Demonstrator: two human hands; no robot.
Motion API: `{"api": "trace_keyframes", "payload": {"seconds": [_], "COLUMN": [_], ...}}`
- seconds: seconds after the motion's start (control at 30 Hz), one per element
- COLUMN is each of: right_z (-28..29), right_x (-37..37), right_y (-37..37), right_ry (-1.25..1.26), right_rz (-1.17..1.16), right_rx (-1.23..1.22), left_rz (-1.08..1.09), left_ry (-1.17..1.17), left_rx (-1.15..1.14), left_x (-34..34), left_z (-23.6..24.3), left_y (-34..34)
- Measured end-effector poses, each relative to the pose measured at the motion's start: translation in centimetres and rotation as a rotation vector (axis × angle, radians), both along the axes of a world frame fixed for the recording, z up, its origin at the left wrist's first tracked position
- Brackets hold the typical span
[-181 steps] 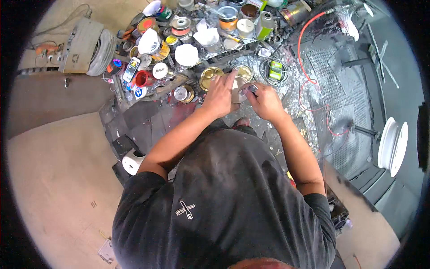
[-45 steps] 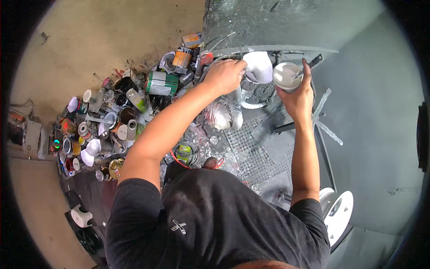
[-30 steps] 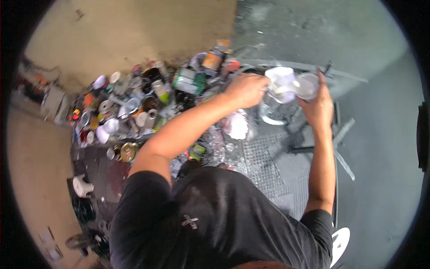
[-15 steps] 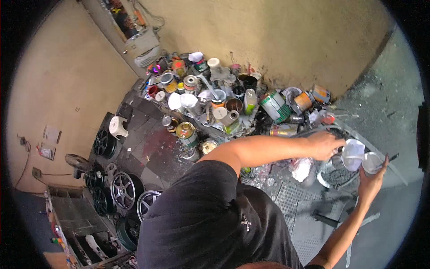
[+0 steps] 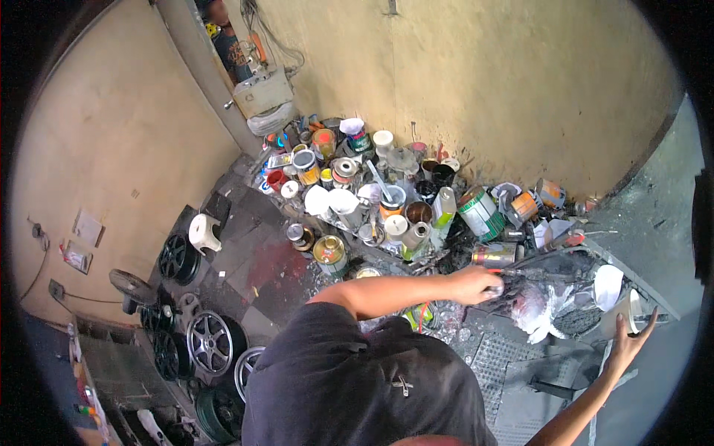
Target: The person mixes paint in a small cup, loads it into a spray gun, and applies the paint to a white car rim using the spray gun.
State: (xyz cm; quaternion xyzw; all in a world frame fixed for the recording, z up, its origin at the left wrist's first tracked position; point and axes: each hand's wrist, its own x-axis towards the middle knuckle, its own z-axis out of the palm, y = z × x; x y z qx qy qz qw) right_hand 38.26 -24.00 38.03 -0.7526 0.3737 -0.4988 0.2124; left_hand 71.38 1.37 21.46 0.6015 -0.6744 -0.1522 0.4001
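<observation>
My right hand (image 5: pixel 628 346) is wrapped round a whitish cup (image 5: pixel 631 311), tilted at the right side of the work area. Just left of that cup, a white paper-like piece (image 5: pixel 608 287) sits above a dark, round, speckled container (image 5: pixel 579 320). My left hand (image 5: pixel 476 285) is over the cluttered bench with its fingers curled; what they hold, if anything, cannot be made out. A small red tip shows beside its fingers. Near this hand lie a yellowish can (image 5: pixel 497 255) on its side and a crumpled clear-and-white plastic wrap (image 5: pixel 537 308).
Paint cans, cups and bottles crowd the low bench along the wall, among them a green-and-white can (image 5: pixel 480 214). On the floor at left are a white stool (image 5: pixel 204 233) and several wheel rims (image 5: pixel 210 342). A person (image 5: pixel 234 52) is in the doorway.
My left hand has moved left, away from the white cups, and its fingers have curled. My right hand has moved slightly down with its cup, now apart from the white paper-like piece.
</observation>
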Motion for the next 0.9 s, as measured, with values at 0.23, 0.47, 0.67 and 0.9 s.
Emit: {"api": "trace_keyframes", "payload": {"seconds": [0.23,0.47,0.67,0.9], "right_z": [-4.5,-9.2,-9.2,-11.4], "right_x": [4.1,8.3,10.8,13.6], "right_y": [10.5,17.8,20.8,24.5], "right_ry": [-0.044,-0.076,-0.008,-0.078], "right_rz": [-0.005,0.099,0.177,0.386], "right_rx": [0.089,0.144,0.160,0.207], "left_rz": [0.139,0.163,0.559,0.716], "left_ry": [0.145,0.139,0.322,-0.112], "left_rx": [0.133,0.494,0.521,0.003], "left_x": [6.5,3.9,8.8,22.9], "left_z": [-8.0,-12.0,-11.6,20.9], "left_y": [13.8,26.1,31.2,28.5]}}
